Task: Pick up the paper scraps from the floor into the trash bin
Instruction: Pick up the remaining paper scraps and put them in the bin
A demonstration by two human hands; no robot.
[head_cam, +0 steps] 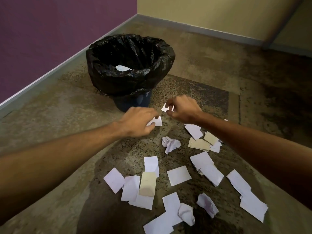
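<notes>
Near the floor's (50, 115) far left corner: trash bin (130, 65), black liner, one white scrap inside (121, 68). Just in front of the bin: left hand (137, 121) pinching a white scrap (156, 122) low at the floor; right hand (183, 109) beside it, fingers closed on another white scrap (166, 108). Toward the near edge: loose paper scraps (179, 175), white and tan, flat, some overlapping. Three crumpled balls among them (170, 144), (207, 204), (186, 213). Purple wall at left (42, 31), yellow wall beyond (202, 10).
</notes>
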